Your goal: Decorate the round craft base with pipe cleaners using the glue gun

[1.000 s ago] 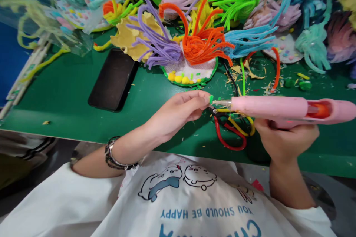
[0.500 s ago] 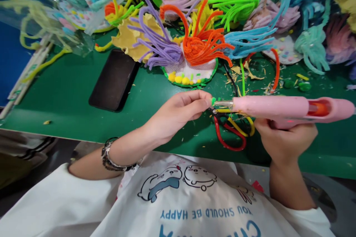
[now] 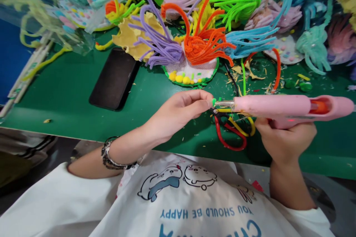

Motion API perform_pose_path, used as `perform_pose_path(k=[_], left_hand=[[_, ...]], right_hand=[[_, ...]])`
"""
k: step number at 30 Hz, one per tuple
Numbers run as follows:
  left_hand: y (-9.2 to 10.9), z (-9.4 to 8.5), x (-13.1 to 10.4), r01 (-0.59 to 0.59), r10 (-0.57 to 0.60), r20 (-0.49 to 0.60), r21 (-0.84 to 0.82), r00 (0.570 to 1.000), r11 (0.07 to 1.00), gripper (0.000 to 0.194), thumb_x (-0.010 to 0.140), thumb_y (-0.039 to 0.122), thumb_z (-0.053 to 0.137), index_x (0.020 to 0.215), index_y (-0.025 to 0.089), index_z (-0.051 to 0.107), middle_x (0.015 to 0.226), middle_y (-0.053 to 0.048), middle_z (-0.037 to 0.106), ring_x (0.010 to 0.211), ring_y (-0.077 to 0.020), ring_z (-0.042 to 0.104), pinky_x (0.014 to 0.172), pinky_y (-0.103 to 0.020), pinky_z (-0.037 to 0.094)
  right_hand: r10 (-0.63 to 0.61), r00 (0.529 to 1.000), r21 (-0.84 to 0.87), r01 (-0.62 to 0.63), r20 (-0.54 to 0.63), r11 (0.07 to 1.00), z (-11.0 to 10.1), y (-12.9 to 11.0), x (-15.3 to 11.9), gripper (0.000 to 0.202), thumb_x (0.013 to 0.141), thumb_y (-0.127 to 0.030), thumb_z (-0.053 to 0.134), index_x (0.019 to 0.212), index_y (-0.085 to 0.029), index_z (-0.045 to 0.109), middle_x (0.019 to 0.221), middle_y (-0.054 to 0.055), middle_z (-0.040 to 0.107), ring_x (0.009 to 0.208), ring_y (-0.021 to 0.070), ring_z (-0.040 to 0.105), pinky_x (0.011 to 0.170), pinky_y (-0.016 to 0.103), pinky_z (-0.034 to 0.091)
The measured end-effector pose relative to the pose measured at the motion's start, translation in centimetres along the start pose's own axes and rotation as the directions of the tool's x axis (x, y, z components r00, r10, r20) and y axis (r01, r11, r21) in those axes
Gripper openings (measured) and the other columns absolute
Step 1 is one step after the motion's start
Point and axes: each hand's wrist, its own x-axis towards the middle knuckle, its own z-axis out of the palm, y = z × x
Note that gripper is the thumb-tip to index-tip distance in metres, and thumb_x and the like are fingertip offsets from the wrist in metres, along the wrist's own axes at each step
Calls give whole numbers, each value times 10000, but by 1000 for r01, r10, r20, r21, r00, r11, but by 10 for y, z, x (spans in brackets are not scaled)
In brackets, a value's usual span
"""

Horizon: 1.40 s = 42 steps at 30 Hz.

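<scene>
Between thumb and forefinger, my left hand [image 3: 185, 110] pinches a tiny green fuzzy piece [image 3: 213, 102]. My right hand [image 3: 286, 139] is wrapped round the handle of a pink hot glue gun [image 3: 274, 106], which lies level and points left. Its metal nozzle is at the green piece, seemingly touching it. Under the nozzle lie scissors [image 3: 230, 139] with red handles. Beyond my left hand rests an oval craft piece [image 3: 191, 76] with a green rim and yellow pompoms. Orange [image 3: 204, 46] and purple [image 3: 167, 50] pipe-cleaner bundles cover its upper part.
A black phone [image 3: 114, 79] lies on the green table [image 3: 69, 92] to the left. Blue [image 3: 250, 40], bright green [image 3: 241, 5] and mint [image 3: 314, 50] pipe-cleaner bundles crowd the back. Yellow scraps and green pompoms [image 3: 305, 86] are scattered at the right. White sticks [image 3: 29, 70] lie far left.
Almost nothing differs. Both hands, the glue gun and the green piece keep their places, apart from a very slight shift of the whole view.
</scene>
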Motion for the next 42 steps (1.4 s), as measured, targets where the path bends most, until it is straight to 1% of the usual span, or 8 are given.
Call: perform_pose_path(k=[5,10,13,24,29,34,37,42], left_hand=[[2,0,0,-38,38,7,8,999,999,134,774,303,656,767,175,617,599,76,431,553,-73,325,556,-228,263],[3,0,-1,-50,50,19,6,999,999,112,778,277,645,753,173,611,594,81,429,547,-68,333,559,-222,277],[4,1,-1,-59,58,10,16,998,998,104,772,270,648,747,174,614,589,80,422,548,-69,341,563,-221,283],[1,0,0,-52,52,-8,22,999,998,147,775,312,668,754,172,626,609,67,422,545,-71,314,538,-222,256],[2,0,0,-61,62,-20,39,998,997,155,772,321,670,751,173,631,606,64,412,558,-76,342,554,-219,282],[4,1,-1,-58,58,-12,43,998,997,132,784,294,648,744,172,617,595,69,405,542,-70,329,544,-214,278],[4,2,-1,-52,53,-20,53,998,997,145,776,308,655,745,171,619,597,68,408,545,-70,332,540,-215,271],[2,2,0,-49,50,-25,55,998,997,158,769,324,665,757,171,630,597,65,406,547,-73,335,536,-216,267]], right_hand=[[-2,1000,12,1,23,1000,0,1,0,275,668,-339,670,531,-224,461,466,-30,461,446,133,504,470,270,436],[-6,1000,17,6,10,1000,-1,2,0,316,675,-336,680,512,-226,433,448,-36,414,420,114,454,462,268,418],[7,1000,24,-8,17,1000,-1,2,0,277,676,-333,680,535,-226,467,469,-32,451,438,122,478,472,271,436],[-7,1000,-3,7,-3,1000,-1,1,1,342,664,-349,673,510,-241,388,441,-39,417,409,120,460,444,272,428],[-5,999,-21,4,-39,1000,1,3,1,327,650,-367,674,515,-247,402,470,-33,461,434,137,491,465,291,449],[-9,999,-33,8,-48,999,0,2,3,409,622,-373,696,489,-251,330,432,-42,384,406,119,430,453,292,425],[-6,1000,-51,5,-24,999,0,2,2,416,647,-389,688,497,-252,325,450,-27,401,446,141,471,489,313,446],[-96,992,-22,95,-82,995,2,6,1,409,622,-387,729,493,-248,367,455,-37,394,444,138,468,479,308,439]])
